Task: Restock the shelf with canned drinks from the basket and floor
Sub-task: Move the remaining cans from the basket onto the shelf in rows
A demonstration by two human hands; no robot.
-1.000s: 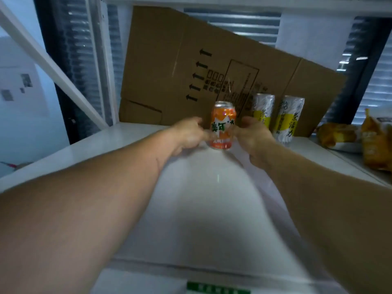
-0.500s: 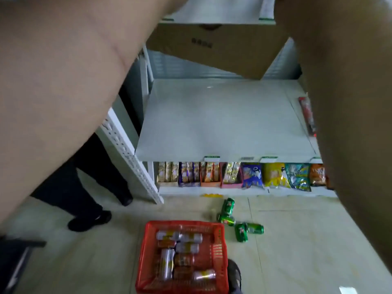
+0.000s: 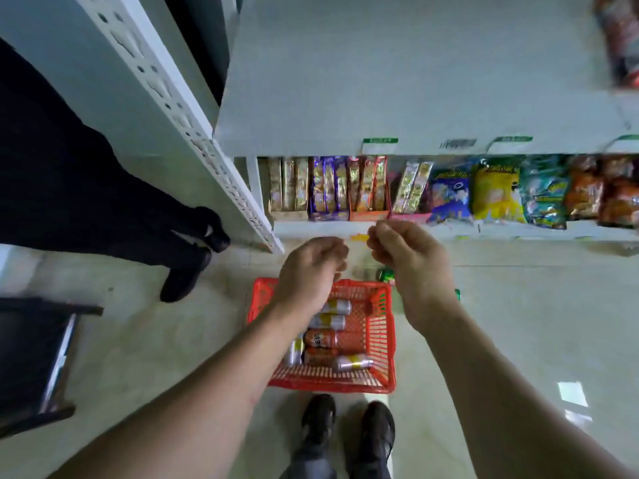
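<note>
- Shelf (image 3: 397, 81), flat, white, smooth, bare across most of its board; room there for cans.
- Floor (image 3: 518, 323), glossy pale tile; green cans (image 3: 384, 274) lie loose on it, mostly hidden behind the right hand (image 3: 411, 261).
- Basket (image 3: 383, 340), red plastic lattice, parked at the person's shoes for easy reach.
- Cans (image 3: 332, 338), smooth metal cylinders, lie sideways inside the basket.
- Left hand (image 3: 311, 267) and right hand hang above the basket, each grip loosely curled, carrying nothing.

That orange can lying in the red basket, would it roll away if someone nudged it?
The orange can lies on its side, so it would probably roll, though neighbouring cans and the red basket wall would likely stop it quickly. Its smooth metal looks somewhat slippery. If still sealed, which I cannot tell, it would feel heavy for its size.
</note>
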